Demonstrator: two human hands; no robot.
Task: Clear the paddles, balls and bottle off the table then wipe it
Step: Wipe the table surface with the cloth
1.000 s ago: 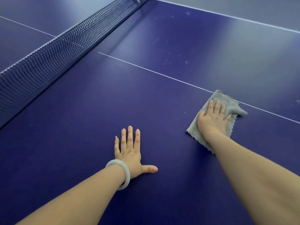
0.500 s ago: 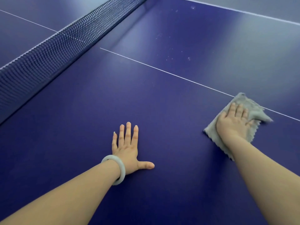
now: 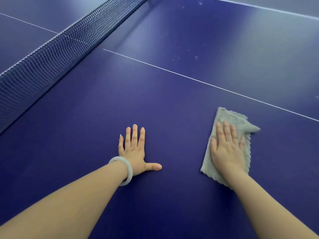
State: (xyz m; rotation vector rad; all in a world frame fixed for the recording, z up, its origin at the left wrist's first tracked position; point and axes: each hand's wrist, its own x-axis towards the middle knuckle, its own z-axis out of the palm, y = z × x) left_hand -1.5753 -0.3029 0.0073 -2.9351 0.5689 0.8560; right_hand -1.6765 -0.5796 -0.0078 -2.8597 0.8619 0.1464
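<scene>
1. Against half a second back, my right hand (image 3: 227, 149) has drawn the grey cloth (image 3: 231, 118) toward 7 o'clock. The cloth's far corner then touched the white centre line (image 3: 189, 78); now it lies clear of it on my side.
2. The right hand lies flat on the cloth, fingers straight and together, pressing rather than gripping (nothing is curled round it). The cloth sits at about 4 o'clock in the view, at 3 o'clock from the other hand and well apart from it.
3. My left hand (image 3: 133, 150) has stayed where it was: palm down on the bare tabletop (image 3: 86, 135), fingers straight, thumb splayed toward 3 o'clock, holding nothing. A pale bracelet (image 3: 126, 169) rings its wrist.
4. The tabletop is deep blue and matt. The dark net (image 3: 51, 54) runs from 9 o'clock up to 12 o'clock. Pale specks (image 3: 176, 57) dot the surface past the centre line, near 1 o'clock. A white edge line (image 3: 259, 7) closes the far side.
5. Beyond that edge I make out only a grey strip. The cloth's middle is hidden under my palm and wrist. Both forearms and the net's ends are cut off by the frame.
</scene>
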